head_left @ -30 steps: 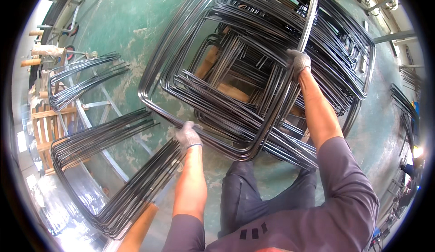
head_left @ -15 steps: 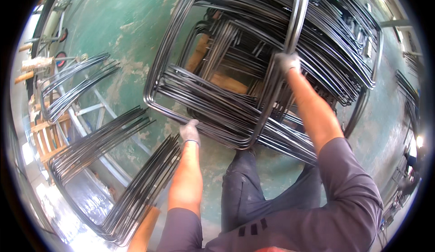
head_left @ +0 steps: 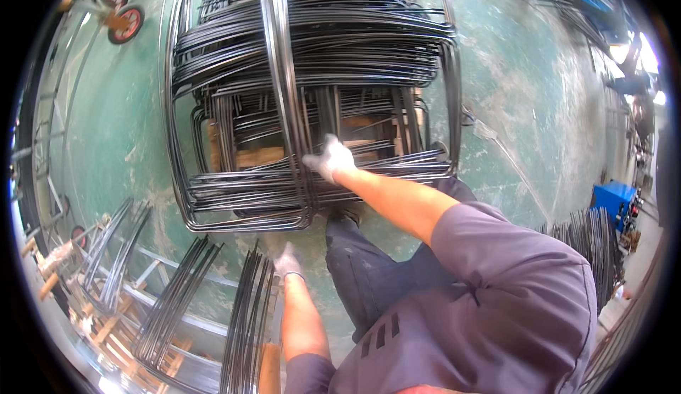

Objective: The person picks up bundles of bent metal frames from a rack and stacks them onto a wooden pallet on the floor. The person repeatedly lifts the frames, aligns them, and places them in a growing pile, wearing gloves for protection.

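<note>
A large stack of dark bent-tube metal frames (head_left: pixel 234 222) lies in front of me, rounded corners toward me, with other bundles of tubes piled inside and across it. My right hand (head_left: pixel 332 158), in a whitish glove, is at the tubes running lengthwise through the middle of the stack; its thumb and fingers look spread, and nothing is gripped. Nearer to me and apart from the frames is my left hand (head_left: pixel 288 261), also gloved and somewhat blurred. Its fingers point away from me, and it shows nothing in it. Beside it hangs a bundle of dark tubes (head_left: pixel 247 316).
More bent tubes (head_left: pixel 174 302) rest on a grey metal rack (head_left: pixel 202 323) at the lower left. Red-rimmed wheels (head_left: pixel 126 25) stand at the far left. To the right are a blue box (head_left: pixel 614 202) and a row of dark tubes (head_left: pixel 592 248). The floor (head_left: pixel 511 110) is worn green.
My view has turned, so the frame stack now sits further left and straighter. My left hand has come off the frame's near edge toward me. The right hand has loosened from the lengthwise tubes.
</note>
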Demonstrator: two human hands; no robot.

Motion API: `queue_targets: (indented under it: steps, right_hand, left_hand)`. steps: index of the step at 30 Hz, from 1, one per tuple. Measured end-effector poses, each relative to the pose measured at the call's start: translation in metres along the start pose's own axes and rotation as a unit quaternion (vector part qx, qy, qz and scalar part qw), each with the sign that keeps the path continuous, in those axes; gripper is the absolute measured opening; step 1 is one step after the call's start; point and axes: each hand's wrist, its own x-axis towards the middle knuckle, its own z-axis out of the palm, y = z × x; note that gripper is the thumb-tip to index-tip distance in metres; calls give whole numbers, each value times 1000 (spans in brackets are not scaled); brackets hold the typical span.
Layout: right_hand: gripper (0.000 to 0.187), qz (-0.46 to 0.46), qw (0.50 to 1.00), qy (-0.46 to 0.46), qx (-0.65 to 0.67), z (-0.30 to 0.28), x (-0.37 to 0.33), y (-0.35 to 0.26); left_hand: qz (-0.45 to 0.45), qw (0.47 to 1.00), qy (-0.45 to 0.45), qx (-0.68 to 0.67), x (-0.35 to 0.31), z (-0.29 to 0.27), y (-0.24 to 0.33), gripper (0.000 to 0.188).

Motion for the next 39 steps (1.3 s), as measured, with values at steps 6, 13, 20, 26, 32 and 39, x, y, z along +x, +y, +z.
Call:
queue_targets:
  steps: [6,13,20,26,32,39]
  right_hand:
    - [90,15,998,-59,21,-136,-111,141]
    - [62,73,993,79,43,-415,-200,326]
    - [56,369,860,348,62,-556,-327,630]
    - [49,424,872,222,99,-584,-305,752]
    - [61,281,905,230,219,-709,-247,738]
    - [60,190,912,286,226,-909,-198,700]
  left_hand:
    - [39,995,6,87,-163,80,15,32]
    - [74,986,-110,100,-346,212,3,30]
    - [227,782,-447,371,-537,383,19,50]
    - [483,642,-297,516,-504,446,35,23]
    - [214,791,-327,471,-594,536,-21,10]
    - [211,759,-493,370,-884,750,-10,37]
